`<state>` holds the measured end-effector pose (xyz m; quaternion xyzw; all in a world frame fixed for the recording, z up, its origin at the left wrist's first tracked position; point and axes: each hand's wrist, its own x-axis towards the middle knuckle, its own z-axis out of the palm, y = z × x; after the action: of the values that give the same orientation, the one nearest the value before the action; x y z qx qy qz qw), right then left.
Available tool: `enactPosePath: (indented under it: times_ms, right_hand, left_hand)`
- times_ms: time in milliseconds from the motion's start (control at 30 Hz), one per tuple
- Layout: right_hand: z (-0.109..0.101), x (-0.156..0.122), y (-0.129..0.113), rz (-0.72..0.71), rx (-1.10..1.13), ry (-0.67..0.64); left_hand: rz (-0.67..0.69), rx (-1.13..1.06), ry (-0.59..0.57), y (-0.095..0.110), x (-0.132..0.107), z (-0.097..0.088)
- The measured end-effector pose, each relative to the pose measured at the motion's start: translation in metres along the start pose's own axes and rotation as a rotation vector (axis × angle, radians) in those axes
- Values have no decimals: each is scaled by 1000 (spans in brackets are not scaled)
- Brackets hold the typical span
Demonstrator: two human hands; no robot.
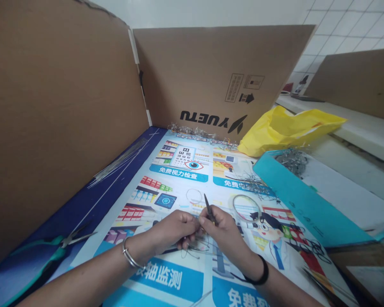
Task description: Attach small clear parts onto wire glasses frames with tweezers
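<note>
Above the printed mat, my left hand (181, 228) is closed in a pinch, its fingertips meeting those of my right hand. Thin metal wire (190, 253) shows at and below the left fingers; its exact shape is blurred. My right hand (222, 226) is closed around a dark pointed tool (208, 205), tip pointing up and away; whether it is tweezers cannot be made out. A thin wire ring (193, 196) lies just beyond the hands. To the right of them is a larger coil of wire (246, 208).
Green-handled pliers (64, 243) lie open at left, near straight wires (118, 163). Tangled wire pieces (254, 185) lie before a turquoise box (294, 200) holding more wire. A yellow bag (281, 130) stands behind it. Cardboard panels (211, 76) wall the back and left.
</note>
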<state>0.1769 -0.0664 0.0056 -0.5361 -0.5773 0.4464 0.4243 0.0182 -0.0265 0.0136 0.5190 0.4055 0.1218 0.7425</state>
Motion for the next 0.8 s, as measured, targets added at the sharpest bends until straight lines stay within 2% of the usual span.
enactPosePath:
  times_ms: [333, 533, 733, 800]
  right_hand:
    - [2, 0, 2, -19, -14, 45]
    - [-2, 1, -3, -31, -76, -18]
    - [-19, 3, 0, -213, -345, -49]
    - [-21, 3, 2, -205, -413, -63]
  left_hand:
    - [59, 9, 26, -1, -2, 1]
    - [91, 144, 74, 1, -3, 1]
    - [125, 210, 145, 7, -5, -3]
    - [113, 220, 161, 7, -4, -4]
